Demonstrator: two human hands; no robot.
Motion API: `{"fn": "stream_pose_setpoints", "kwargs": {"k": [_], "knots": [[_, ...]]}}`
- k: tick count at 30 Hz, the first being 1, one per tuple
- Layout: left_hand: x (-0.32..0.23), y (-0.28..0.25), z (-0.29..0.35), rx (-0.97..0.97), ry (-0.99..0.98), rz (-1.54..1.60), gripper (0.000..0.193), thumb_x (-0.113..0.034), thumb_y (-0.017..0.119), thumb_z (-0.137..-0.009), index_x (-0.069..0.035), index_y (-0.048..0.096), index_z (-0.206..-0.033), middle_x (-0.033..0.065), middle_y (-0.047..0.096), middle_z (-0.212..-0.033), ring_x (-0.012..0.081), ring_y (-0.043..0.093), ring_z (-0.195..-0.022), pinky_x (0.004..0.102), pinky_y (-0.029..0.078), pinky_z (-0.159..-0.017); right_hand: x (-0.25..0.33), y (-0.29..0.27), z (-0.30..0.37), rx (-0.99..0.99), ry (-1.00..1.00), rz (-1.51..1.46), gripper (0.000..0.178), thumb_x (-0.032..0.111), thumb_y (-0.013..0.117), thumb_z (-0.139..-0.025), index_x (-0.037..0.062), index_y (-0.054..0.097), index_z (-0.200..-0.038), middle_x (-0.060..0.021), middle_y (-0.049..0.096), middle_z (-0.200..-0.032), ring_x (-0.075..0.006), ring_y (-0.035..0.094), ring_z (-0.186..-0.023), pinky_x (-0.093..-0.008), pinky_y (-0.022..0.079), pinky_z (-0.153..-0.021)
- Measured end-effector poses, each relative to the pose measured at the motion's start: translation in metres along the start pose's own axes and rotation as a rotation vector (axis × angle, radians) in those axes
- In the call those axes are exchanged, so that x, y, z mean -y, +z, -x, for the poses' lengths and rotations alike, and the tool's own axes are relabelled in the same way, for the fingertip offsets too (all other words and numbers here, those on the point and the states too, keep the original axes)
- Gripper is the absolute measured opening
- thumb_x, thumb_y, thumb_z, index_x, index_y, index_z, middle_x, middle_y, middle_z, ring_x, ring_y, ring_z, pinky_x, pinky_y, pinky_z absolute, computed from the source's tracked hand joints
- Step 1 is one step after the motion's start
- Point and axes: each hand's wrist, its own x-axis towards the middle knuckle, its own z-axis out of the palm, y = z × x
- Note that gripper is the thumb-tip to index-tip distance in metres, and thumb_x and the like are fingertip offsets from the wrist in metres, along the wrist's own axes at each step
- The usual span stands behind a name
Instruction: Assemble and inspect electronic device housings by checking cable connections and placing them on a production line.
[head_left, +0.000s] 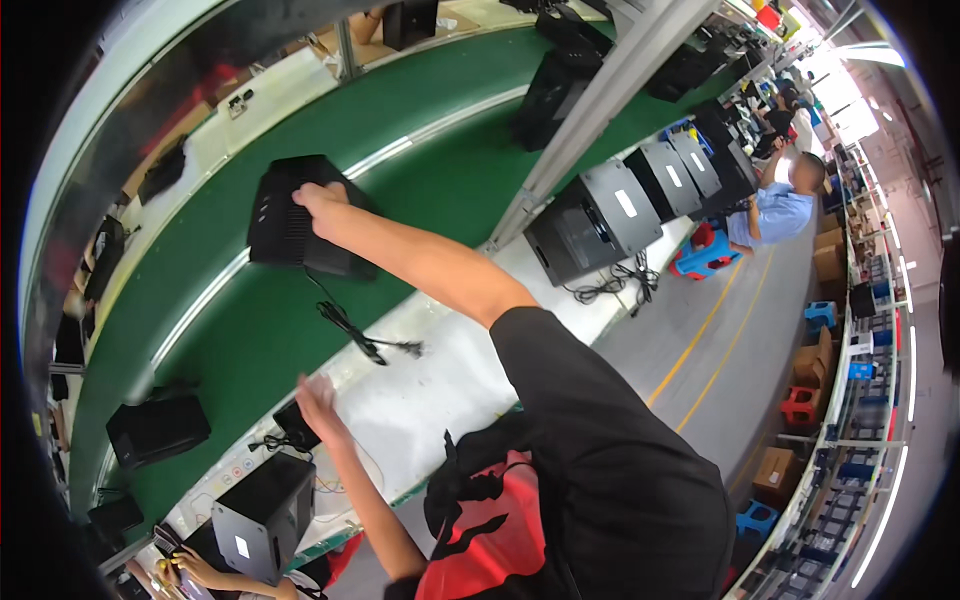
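My right arm stretches out over the green conveyor belt (470, 155). My right hand (325, 203) is closed on the top edge of a black box-shaped device (285, 235) with a slatted vent and a row of small round spots. A black cable (342, 318) trails from this device onto the white worktop (425, 370). My left hand (318, 408) is slightly blurred above the worktop's belt-side edge, fingers stretched out and holding nothing. Beside it lies a small black object (295, 425) with a cable; its kind is unclear.
A black box with a grey panel (245, 515) stands lower left, near another person's hands (195, 570). Further black devices (158, 430) ride the belt. A metal post (600, 110) rises ahead. Several grey-panelled boxes (610, 215) line the worktop to the right, before a seated person (780, 205).
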Motion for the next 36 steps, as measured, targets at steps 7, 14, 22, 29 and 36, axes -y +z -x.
{"fn": "stream_pose_setpoints", "kwargs": {"k": [7, 14, 22, 29, 36], "knots": [[0.029, -0.096, 0.192, -0.256, -0.298, -0.121, 0.048, -0.039, 0.047, -0.095, -0.005, 0.046, -0.128, 0.0095, 0.058, -0.109, 0.0212, 0.059, -0.098, 0.0323, 0.044, -0.082, 0.011, -0.008, -0.043, -0.218, 0.058, -0.200, 0.047, 0.023, 0.068, -0.075, -0.0098, 0.057, -0.107, -0.0262, 0.061, -0.111, -0.0366, 0.060, -0.105, -0.0390, 0.047, -0.087], [0.013, -0.103, 0.153, -0.213, -0.325, -0.156, 0.041, -0.033, 0.048, -0.095, -0.007, 0.049, -0.126, 0.0081, 0.060, -0.103, 0.0197, 0.060, -0.092, 0.0324, 0.045, -0.080, 0.009, -0.018, -0.032, -0.326, -0.021, -0.097, 0.045, 0.026, 0.073, -0.076, -0.0062, 0.055, -0.100, -0.0238, 0.059, -0.109, -0.0344, 0.058, -0.105, -0.0397, 0.046, -0.088], [0.006, 0.003, 0.063, 0.310, -0.280, -0.280, 0.037, -0.025, 0.046, -0.095, -0.001, 0.052, -0.122, 0.0108, 0.062, -0.106, 0.0195, 0.062, -0.096, 0.0304, 0.047, -0.083, -0.063, -0.148, 0.090, 0.333, -0.560, 0.172, 0.015, 0.006, 0.060, -0.084, 0.0023, 0.054, -0.096, -0.0065, 0.062, -0.081, -0.0151, 0.060, -0.076, -0.0293, 0.049, -0.069], [0.105, 0.165, 0.082, 0.727, -0.527, -0.217, 0.052, -0.034, 0.046, -0.097, -0.001, 0.040, -0.137, 0.0148, 0.048, -0.134, 0.0271, 0.049, -0.122, 0.0398, 0.038, -0.101, -0.051, -0.434, 0.226, 0.605, -0.117, 0.165, 0.013, 0.007, 0.061, -0.089, -0.0016, 0.061, -0.098, -0.0101, 0.067, -0.088, -0.0169, 0.066, -0.077, -0.0298, 0.054, -0.070], [0.179, 0.388, 0.082, 0.786, -0.599, -0.166, 0.071, -0.050, 0.037, -0.097, -0.012, 0.010, -0.150, 0.0101, 0.009, -0.156, 0.0278, 0.013, -0.143, 0.0440, 0.015, -0.114, 0.142, -0.693, 0.106, -0.368, -0.669, 0.278, 0.021, 0.018, 0.059, -0.089, -0.0015, 0.061, -0.097, -0.0080, 0.067, -0.084, -0.0136, 0.063, -0.077, -0.0250, 0.049, -0.071]]}}
